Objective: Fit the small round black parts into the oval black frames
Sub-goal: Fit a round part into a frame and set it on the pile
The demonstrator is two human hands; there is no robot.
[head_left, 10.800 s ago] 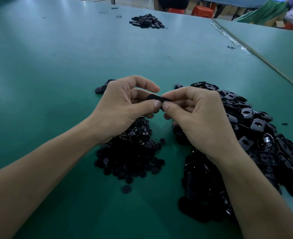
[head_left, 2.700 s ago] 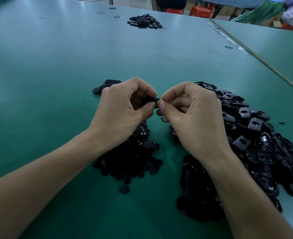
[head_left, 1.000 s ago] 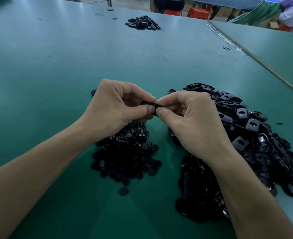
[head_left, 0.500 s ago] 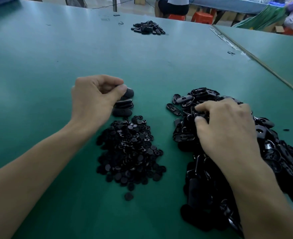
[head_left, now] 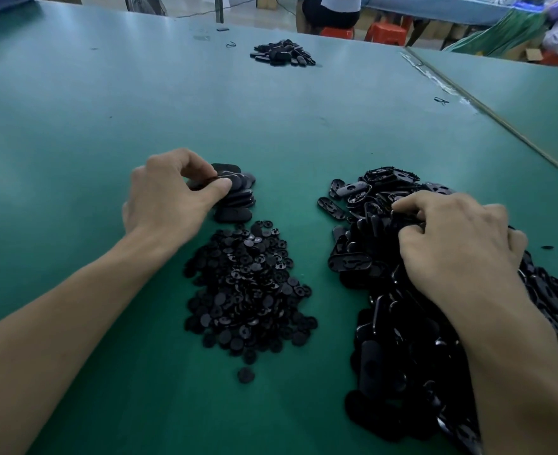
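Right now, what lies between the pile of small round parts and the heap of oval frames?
Only a bare strip of green table, seen in the head view; the round parts and the oval frames do not touch.

Green tabletop (head_left: 113,119), 2nd tabletop (head_left: 533,103) butted against its right side, pale strip (head_left: 487,110) along the seam. Orange stools (head_left: 386,31) past the far edge, seated person (head_left: 331,11) there, green sheet (head_left: 501,32) far right.

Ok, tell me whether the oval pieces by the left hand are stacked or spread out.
Stacked. The oval pieces lie flat on one another in a short pile, and the left hand pinches the top one.
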